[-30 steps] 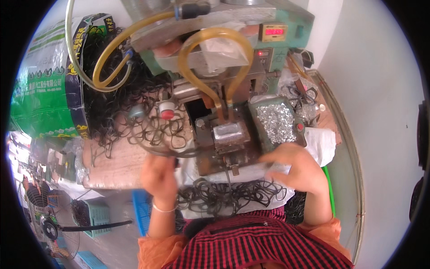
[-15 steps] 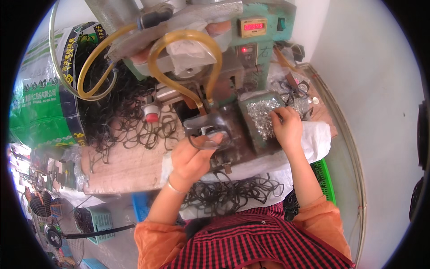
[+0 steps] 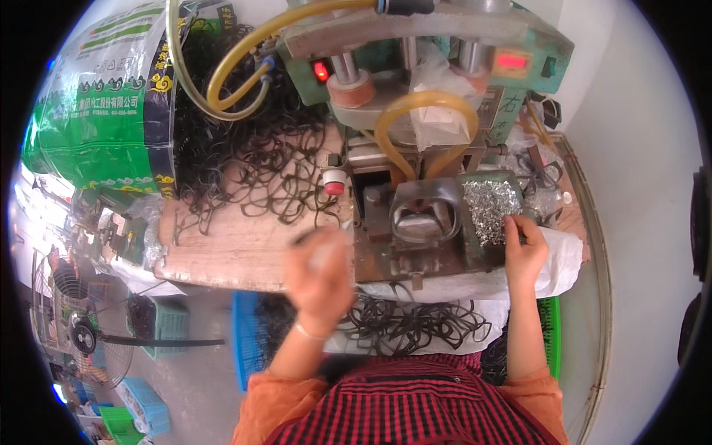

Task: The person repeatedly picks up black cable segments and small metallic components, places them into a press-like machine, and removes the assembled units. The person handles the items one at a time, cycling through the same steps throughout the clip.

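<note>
My left hand (image 3: 320,278) is smeared by motion, in front of the bench and left of the press bed. A dark streak shows at its fingertips; what it is stays unclear. A dark, rounded loop-shaped part (image 3: 454,222) sits on the metal fixture (image 3: 404,261) of the press. At the right side of a green tray (image 3: 475,258), my right hand (image 3: 525,248) has thumb and fingers pinched together over small shiny metal pieces (image 3: 489,208). Any piece between those fingers is too small to make out.
The green press (image 3: 534,44) with a yellow hose (image 3: 382,130) rises behind the fixture. A red button (image 3: 334,185) stands left of it. Black loops (image 3: 274,178) spill from a large sack (image 3: 96,96); more loops (image 3: 408,319) lie on white cloth before me.
My left hand has drawn away from the fixture to the left, and the loop part stays there. The right hand has shifted to the tray's near right edge. The whole view has moved.
</note>
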Motion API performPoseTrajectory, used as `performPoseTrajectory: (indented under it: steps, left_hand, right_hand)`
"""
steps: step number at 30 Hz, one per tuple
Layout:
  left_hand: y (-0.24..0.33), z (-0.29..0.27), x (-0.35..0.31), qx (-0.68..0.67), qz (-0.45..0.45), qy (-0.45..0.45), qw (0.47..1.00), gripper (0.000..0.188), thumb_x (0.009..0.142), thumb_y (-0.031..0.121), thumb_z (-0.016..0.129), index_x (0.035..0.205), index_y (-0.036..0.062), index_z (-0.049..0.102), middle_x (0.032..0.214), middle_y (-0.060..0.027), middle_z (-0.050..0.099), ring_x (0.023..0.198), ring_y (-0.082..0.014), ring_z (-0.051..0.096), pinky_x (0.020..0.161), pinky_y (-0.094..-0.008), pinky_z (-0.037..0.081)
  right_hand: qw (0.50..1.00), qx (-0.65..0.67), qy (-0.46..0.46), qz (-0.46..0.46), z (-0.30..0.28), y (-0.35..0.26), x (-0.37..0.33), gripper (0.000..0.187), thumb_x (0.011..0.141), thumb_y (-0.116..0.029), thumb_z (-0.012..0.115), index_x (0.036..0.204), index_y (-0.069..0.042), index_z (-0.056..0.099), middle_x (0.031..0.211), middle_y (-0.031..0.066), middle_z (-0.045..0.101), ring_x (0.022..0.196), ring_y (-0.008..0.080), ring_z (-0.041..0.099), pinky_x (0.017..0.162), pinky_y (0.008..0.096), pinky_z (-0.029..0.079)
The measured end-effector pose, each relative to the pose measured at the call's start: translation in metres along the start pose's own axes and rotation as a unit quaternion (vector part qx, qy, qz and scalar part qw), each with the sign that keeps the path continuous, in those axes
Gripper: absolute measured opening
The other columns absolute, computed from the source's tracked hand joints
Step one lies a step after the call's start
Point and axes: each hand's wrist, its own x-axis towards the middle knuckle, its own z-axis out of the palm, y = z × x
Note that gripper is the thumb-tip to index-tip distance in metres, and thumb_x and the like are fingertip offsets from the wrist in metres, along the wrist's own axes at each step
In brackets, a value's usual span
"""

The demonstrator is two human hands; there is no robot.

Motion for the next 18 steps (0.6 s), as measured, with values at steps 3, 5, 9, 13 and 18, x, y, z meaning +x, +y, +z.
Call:
performPoseTrajectory:
  steps: [3, 5, 9, 13, 18]
  left_hand:
    - [-0.049, -0.017, 0.021, 0.068, -0.096, 0.033, 0.992, 0.021, 0.082, 0.002, 0.074, 0.102, 0.0036, 0.072, 0.105, -0.0167, 0.069, 0.095, -0.0325, 0.065, 0.084, -0.0382, 0.052]
    - [-0.078, -0.010, 0.030, 0.141, -0.087, -0.086, 0.982, 0.018, 0.084, 0.005, 0.072, 0.102, 0.0047, 0.073, 0.105, -0.0155, 0.069, 0.092, -0.0327, 0.065, 0.081, -0.0384, 0.053]
    - [-0.116, 0.028, -0.003, 0.242, -0.221, -0.359, 0.874, 0.019, 0.080, 0.005, 0.071, 0.098, 0.0029, 0.071, 0.096, -0.0142, 0.067, 0.090, -0.0347, 0.064, 0.077, -0.0431, 0.052]
    - [-0.174, 0.039, -0.053, 0.148, -0.320, -0.391, 0.850, 0.036, 0.078, 0.003, 0.067, 0.113, 0.0107, 0.071, 0.090, -0.0133, 0.065, 0.084, -0.0351, 0.064, 0.074, -0.0448, 0.052]
    - [-0.150, 0.030, -0.052, 0.013, -0.185, -0.411, 0.893, 0.060, 0.078, 0.002, 0.062, 0.132, 0.0277, 0.065, 0.093, -0.0127, 0.065, 0.082, -0.0344, 0.064, 0.073, -0.0437, 0.052]
  right_hand:
    - [0.998, 0.024, -0.026, 0.056, -0.009, -0.013, -0.001, 0.009, 0.084, -0.006, 0.075, 0.090, 0.001, 0.073, 0.083, 0.0137, 0.073, 0.075, 0.0247, 0.069, 0.078, 0.0326, 0.053]
    - [0.997, 0.038, -0.043, 0.050, -0.007, -0.022, 0.005, 0.011, 0.084, -0.005, 0.075, 0.093, 0.000, 0.074, 0.086, 0.0131, 0.073, 0.080, 0.0241, 0.070, 0.080, 0.0321, 0.053]
    - [0.997, 0.058, -0.042, 0.005, 0.010, -0.048, 0.015, 0.013, 0.084, -0.004, 0.074, 0.096, -0.001, 0.074, 0.090, 0.0138, 0.074, 0.083, 0.0247, 0.071, 0.078, 0.0320, 0.053]
    - [0.997, 0.033, -0.046, 0.044, -0.001, -0.033, 0.006, 0.013, 0.085, -0.002, 0.072, 0.097, -0.001, 0.074, 0.094, 0.0137, 0.073, 0.082, 0.0240, 0.070, 0.077, 0.0315, 0.053]
    - [0.997, 0.025, 0.015, 0.078, -0.041, -0.002, -0.018, 0.013, 0.084, 0.000, 0.072, 0.096, -0.001, 0.075, 0.091, 0.0117, 0.072, 0.081, 0.0212, 0.068, 0.074, 0.0290, 0.052]
